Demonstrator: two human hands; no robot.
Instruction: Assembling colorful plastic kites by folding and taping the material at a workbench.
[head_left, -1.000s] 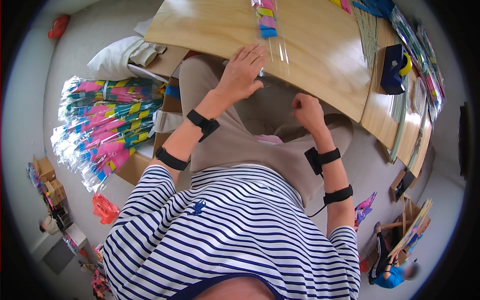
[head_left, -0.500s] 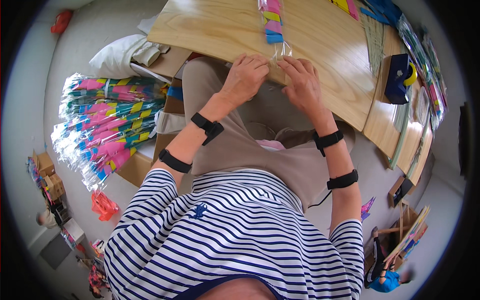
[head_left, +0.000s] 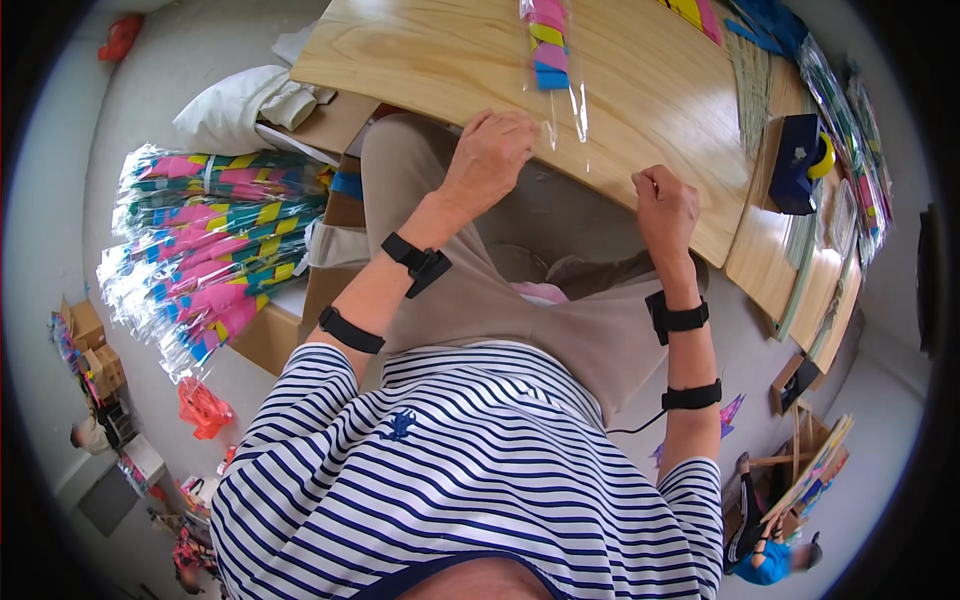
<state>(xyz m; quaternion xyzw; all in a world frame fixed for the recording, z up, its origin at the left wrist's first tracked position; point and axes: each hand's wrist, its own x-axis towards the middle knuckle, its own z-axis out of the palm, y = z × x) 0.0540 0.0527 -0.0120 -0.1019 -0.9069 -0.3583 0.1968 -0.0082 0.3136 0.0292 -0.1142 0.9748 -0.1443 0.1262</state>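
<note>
A narrow clear plastic sleeve (head_left: 570,110) lies on the wooden table with a folded pink, yellow and blue bundle (head_left: 549,50) inside. Its loose lower end reaches toward the table's near edge. My left hand (head_left: 490,155) rests at that edge, fingers curled and closed at the sleeve's lower left corner; the fingertips are partly hidden. To the right, apart from the sleeve, my right hand (head_left: 667,210) is raised by the table edge with thumb and fingers pinched together. Anything in that pinch is too small to make out.
Many wrapped colourful bundles (head_left: 220,240) are stacked on boxes at left, near a white cloth (head_left: 235,110). A dark blue tape dispenser (head_left: 797,165), thin sticks (head_left: 750,85) and more sleeves (head_left: 840,130) lie at right. Another person (head_left: 768,562) works at lower right.
My right hand has moved away from the sleeve's end to the right and closed into a pinch. The sleeve's end now lies looser; my left hand has stayed nearly in place.
</note>
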